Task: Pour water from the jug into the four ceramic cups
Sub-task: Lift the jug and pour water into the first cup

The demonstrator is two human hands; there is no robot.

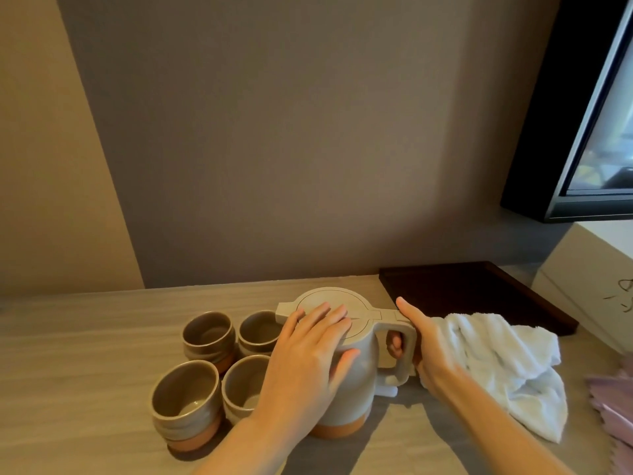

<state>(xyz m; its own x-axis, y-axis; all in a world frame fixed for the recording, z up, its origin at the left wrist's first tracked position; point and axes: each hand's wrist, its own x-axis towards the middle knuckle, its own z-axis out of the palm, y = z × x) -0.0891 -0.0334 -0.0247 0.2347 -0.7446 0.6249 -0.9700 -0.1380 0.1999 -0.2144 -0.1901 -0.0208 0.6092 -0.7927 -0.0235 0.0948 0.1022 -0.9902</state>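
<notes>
The jug [346,382] stands upright on the desk [85,337], just to the right of the cups. The right hand [431,351] is wrapped around the jug handle [402,347], and its fingers [394,344] poke through the hole in the handle. The left hand [308,351] lies flat and spread out on the lid [356,303], pressing down on it and holding nothing.

It looks like the person is getting ready to lift the jug. No water is going anywhere yet. To do this well, the right hand should hold the handle tight, because a jug with water in it is probably heavy. The left hand should keep the lid down so it does not slip off when the jug tips. Then the spout [282,308], which points toward the cups, should come over one cup before tipping. Tipping slowly will help, since the cups are small and could spill over fast.

Now let us count. There is one jug with one lid. There are four cups in a little square: the back left cup [209,334], the back right cup [257,330], the front left cup [185,402] and the front right cup [243,385]. They sit close together, and all look empty. There is one white towel [496,365] to the right of the jug, and one dark tray [462,293] behind it.
</notes>
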